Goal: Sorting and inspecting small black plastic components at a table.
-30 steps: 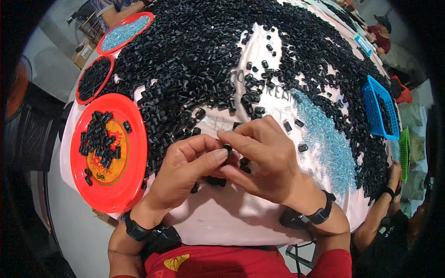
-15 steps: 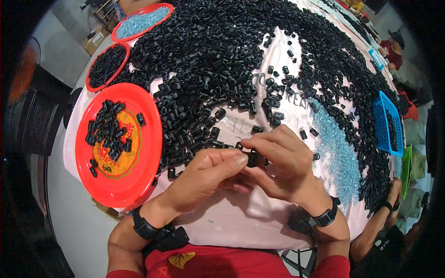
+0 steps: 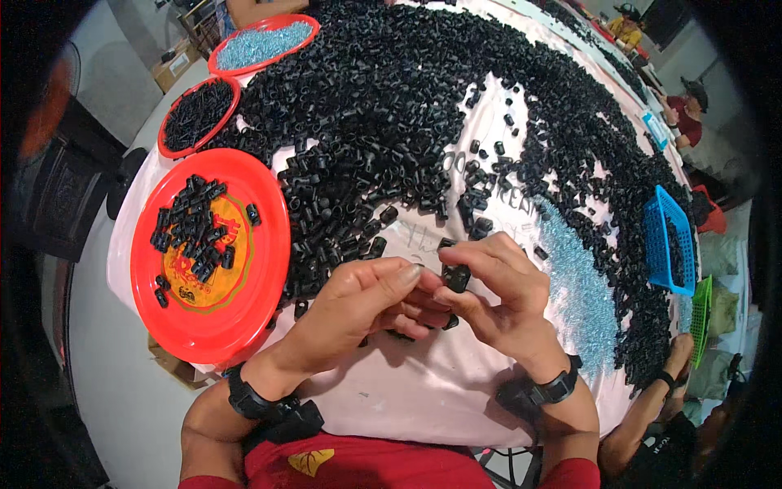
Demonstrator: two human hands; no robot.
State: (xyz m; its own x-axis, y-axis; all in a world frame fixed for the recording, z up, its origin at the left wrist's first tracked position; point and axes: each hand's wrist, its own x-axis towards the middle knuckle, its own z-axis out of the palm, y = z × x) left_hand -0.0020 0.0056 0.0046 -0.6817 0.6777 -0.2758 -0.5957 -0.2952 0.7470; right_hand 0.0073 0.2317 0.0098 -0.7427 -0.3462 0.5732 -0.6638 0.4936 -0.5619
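Note:
My right hand (image 3: 513, 303) pinches a small black plastic fitting (image 3: 456, 279) between thumb and fingers, over the near part of the cloth-covered table. Just left of it, my left hand (image 3: 346, 303) has its thumb pressed against the index finger, its other fingers loosely curled; whatever that pinch holds is too small to make out. Beyond both hands spreads a big heap of similar black fittings (image 3: 366, 122). To my left lies a red oval tray (image 3: 252, 322) with a cluster of black fittings (image 3: 191, 220) on it.
Small shiny bluish pieces (image 3: 574, 293) lie piled at right. Farther left stand a red basin (image 3: 165, 147) of thin black pieces and another red basin (image 3: 213, 65) of bluish ones. At right are a blue basket (image 3: 654, 248), a green basket (image 3: 702, 330) and another person's hands (image 3: 678, 359).
My hands have drawn slightly apart. The black fitting, earlier between both hands, is now in my right fingers, with my left fingertips beside it. The view has shifted slightly.

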